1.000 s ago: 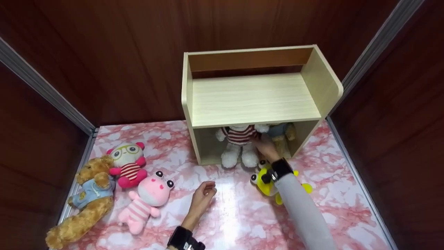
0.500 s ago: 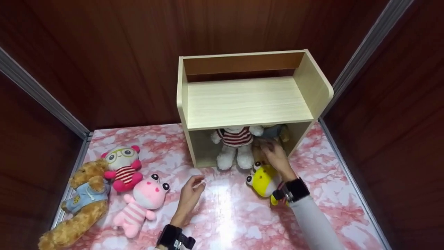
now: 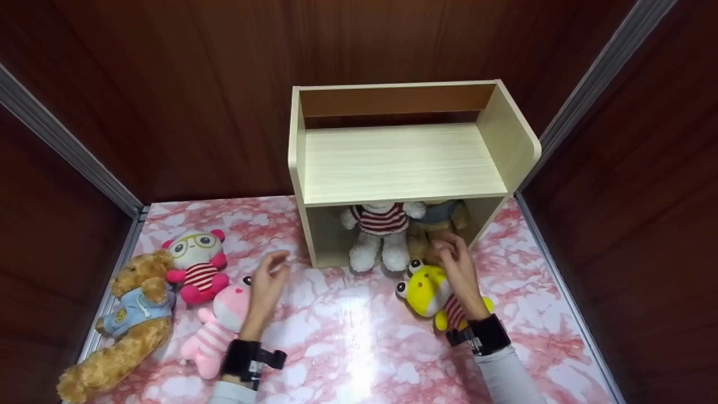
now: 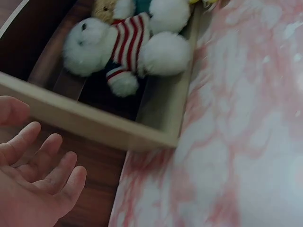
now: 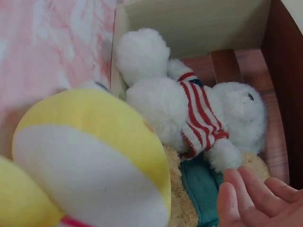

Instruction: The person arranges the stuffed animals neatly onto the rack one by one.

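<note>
Frog plush (image 3: 427, 289) beside bookshelf's (image 3: 404, 163) front edge might roll if bumped by relaxed, empty right hand (image 3: 459, 270); left hand (image 3: 268, 286) likewise

Two plushies (image 3: 383, 219) in shelf (image 3: 404, 163), frog (image 3: 424, 289) before it, three plushies (image 3: 200, 276) left

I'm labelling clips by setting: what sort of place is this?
Possibly a staged booth: dark wood-look panels, metal corner rails, and plush toys in and near a shelf unit.
</note>
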`<state>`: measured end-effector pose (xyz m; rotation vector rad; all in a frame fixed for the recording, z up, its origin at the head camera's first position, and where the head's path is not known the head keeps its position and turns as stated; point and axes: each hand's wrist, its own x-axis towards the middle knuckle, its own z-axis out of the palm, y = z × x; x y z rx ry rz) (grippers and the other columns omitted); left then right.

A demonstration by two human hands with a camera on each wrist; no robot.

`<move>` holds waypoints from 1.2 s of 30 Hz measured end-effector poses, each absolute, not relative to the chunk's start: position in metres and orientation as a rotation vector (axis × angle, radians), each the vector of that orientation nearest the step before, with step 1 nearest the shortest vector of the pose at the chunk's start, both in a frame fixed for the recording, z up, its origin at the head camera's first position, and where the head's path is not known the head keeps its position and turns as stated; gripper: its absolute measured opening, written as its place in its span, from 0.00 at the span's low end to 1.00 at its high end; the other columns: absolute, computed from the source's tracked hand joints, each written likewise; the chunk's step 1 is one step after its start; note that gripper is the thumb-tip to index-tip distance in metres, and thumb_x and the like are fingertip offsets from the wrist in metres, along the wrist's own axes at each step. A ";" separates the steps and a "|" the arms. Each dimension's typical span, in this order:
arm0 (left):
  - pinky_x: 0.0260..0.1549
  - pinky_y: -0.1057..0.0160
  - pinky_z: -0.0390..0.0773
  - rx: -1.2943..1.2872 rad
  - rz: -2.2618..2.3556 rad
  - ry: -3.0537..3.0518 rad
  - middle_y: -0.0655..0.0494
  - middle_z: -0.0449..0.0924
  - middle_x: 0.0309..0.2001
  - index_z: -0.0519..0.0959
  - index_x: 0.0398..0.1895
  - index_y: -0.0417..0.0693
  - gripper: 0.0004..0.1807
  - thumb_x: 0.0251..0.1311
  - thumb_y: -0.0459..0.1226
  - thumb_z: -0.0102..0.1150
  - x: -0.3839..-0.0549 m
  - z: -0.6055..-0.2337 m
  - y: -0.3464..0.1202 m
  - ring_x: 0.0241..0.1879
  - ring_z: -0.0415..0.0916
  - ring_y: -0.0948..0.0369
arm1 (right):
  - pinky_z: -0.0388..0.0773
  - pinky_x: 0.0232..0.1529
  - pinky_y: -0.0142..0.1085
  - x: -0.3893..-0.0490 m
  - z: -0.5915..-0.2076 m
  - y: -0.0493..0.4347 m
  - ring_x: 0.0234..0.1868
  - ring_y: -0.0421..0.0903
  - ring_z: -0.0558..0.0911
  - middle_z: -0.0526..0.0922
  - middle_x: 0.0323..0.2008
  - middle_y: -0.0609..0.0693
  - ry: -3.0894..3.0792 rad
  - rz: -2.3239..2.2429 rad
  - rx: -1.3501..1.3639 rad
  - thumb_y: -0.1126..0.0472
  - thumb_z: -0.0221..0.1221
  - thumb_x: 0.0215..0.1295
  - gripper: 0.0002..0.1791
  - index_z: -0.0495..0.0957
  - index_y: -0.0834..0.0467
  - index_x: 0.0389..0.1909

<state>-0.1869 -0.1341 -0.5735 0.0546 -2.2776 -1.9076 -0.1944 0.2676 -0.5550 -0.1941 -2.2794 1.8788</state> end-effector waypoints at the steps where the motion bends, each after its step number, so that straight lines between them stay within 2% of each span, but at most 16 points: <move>1: 0.56 0.57 0.80 0.085 -1.879 -2.281 0.35 0.79 0.60 0.77 0.60 0.31 0.18 0.68 0.25 0.57 -0.188 -0.570 -0.141 0.61 0.76 0.42 | 0.80 0.54 0.37 -0.193 -0.555 0.268 0.55 0.58 0.80 0.79 0.60 0.67 -2.275 1.871 -0.176 0.59 0.51 0.80 0.24 0.68 0.66 0.70; 6: 0.53 0.70 0.75 0.201 -1.746 -2.319 0.34 0.78 0.60 0.76 0.60 0.31 0.18 0.69 0.26 0.56 -0.193 -0.555 -0.184 0.60 0.76 0.46 | 0.79 0.53 0.38 -0.188 -0.555 0.277 0.53 0.55 0.80 0.79 0.60 0.65 -2.329 1.791 -0.145 0.52 0.49 0.83 0.25 0.70 0.63 0.70; 11: 0.42 0.77 0.75 0.283 -1.634 -2.342 0.36 0.75 0.62 0.76 0.62 0.32 0.19 0.70 0.27 0.54 -0.193 -0.541 -0.227 0.54 0.76 0.49 | 0.80 0.53 0.39 -0.184 -0.555 0.289 0.54 0.52 0.82 0.79 0.60 0.66 -2.370 1.765 -0.191 0.47 0.46 0.84 0.27 0.68 0.61 0.72; 13: 0.41 0.74 0.77 0.314 -1.583 -2.352 0.38 0.75 0.63 0.76 0.62 0.34 0.18 0.71 0.29 0.54 -0.192 -0.535 -0.242 0.53 0.76 0.49 | 0.79 0.54 0.41 -0.182 -0.555 0.292 0.55 0.55 0.81 0.79 0.61 0.66 -2.365 1.787 -0.202 0.46 0.45 0.84 0.29 0.68 0.61 0.72; 15: 0.51 0.67 0.75 0.340 -1.516 -2.368 0.36 0.75 0.63 0.77 0.61 0.34 0.18 0.71 0.30 0.55 -0.193 -0.529 -0.256 0.57 0.75 0.47 | 0.79 0.57 0.44 -0.181 -0.555 0.294 0.57 0.58 0.80 0.78 0.62 0.66 -2.347 1.823 -0.205 0.45 0.43 0.84 0.29 0.67 0.62 0.72; 17: 0.59 0.57 0.72 0.355 -1.458 -2.392 0.35 0.74 0.63 0.77 0.60 0.34 0.17 0.70 0.31 0.56 -0.193 -0.523 -0.268 0.61 0.72 0.44 | 0.78 0.58 0.46 -0.180 -0.555 0.295 0.57 0.59 0.80 0.78 0.62 0.66 -2.326 1.846 -0.208 0.45 0.42 0.84 0.30 0.67 0.62 0.72; 18: 0.61 0.51 0.70 0.363 -1.426 -2.399 0.34 0.73 0.63 0.77 0.60 0.34 0.18 0.70 0.31 0.56 -0.194 -0.520 -0.274 0.63 0.71 0.43 | 0.78 0.58 0.45 -0.180 -0.555 0.295 0.57 0.59 0.80 0.78 0.63 0.66 -2.320 1.851 -0.209 0.45 0.41 0.85 0.30 0.67 0.63 0.72; 20: 0.64 0.47 0.67 0.385 -1.390 -2.406 0.34 0.74 0.63 0.77 0.61 0.34 0.18 0.70 0.32 0.55 -0.195 -0.515 -0.284 0.64 0.70 0.43 | 0.79 0.57 0.41 -0.180 -0.555 0.295 0.57 0.58 0.80 0.78 0.63 0.66 -2.316 1.853 -0.204 0.45 0.41 0.85 0.30 0.66 0.63 0.73; 25: 0.52 0.63 0.71 0.495 -1.388 -2.368 0.38 0.77 0.63 0.76 0.64 0.37 0.20 0.72 0.35 0.53 -0.194 -0.509 -0.309 0.55 0.74 0.52 | 0.78 0.51 0.31 -0.181 -0.556 0.293 0.57 0.59 0.80 0.77 0.63 0.68 -2.303 1.861 -0.181 0.47 0.43 0.85 0.29 0.64 0.64 0.73; 28: 0.54 0.56 0.71 0.549 -1.314 -2.395 0.35 0.76 0.64 0.76 0.65 0.37 0.21 0.72 0.36 0.51 -0.190 -0.511 -0.324 0.58 0.74 0.46 | 0.78 0.51 0.31 -0.182 -0.557 0.291 0.59 0.62 0.78 0.76 0.63 0.69 -2.325 1.866 -0.173 0.46 0.43 0.84 0.30 0.63 0.64 0.73; 32: 0.60 0.39 0.65 0.582 -1.145 -2.500 0.32 0.75 0.64 0.77 0.63 0.38 0.22 0.71 0.39 0.52 -0.185 -0.526 -0.337 0.64 0.70 0.36 | 0.77 0.58 0.45 -0.182 -0.558 0.289 0.60 0.62 0.78 0.76 0.63 0.68 -2.383 1.848 -0.162 0.43 0.43 0.84 0.32 0.62 0.62 0.74; 36: 0.63 0.36 0.62 0.617 -1.054 -2.557 0.28 0.70 0.65 0.74 0.66 0.34 0.24 0.70 0.37 0.54 -0.179 -0.541 -0.347 0.66 0.65 0.32 | 0.73 0.61 0.57 -0.184 -0.560 0.283 0.59 0.65 0.78 0.76 0.63 0.68 -2.402 1.841 -0.135 0.44 0.43 0.84 0.31 0.63 0.63 0.73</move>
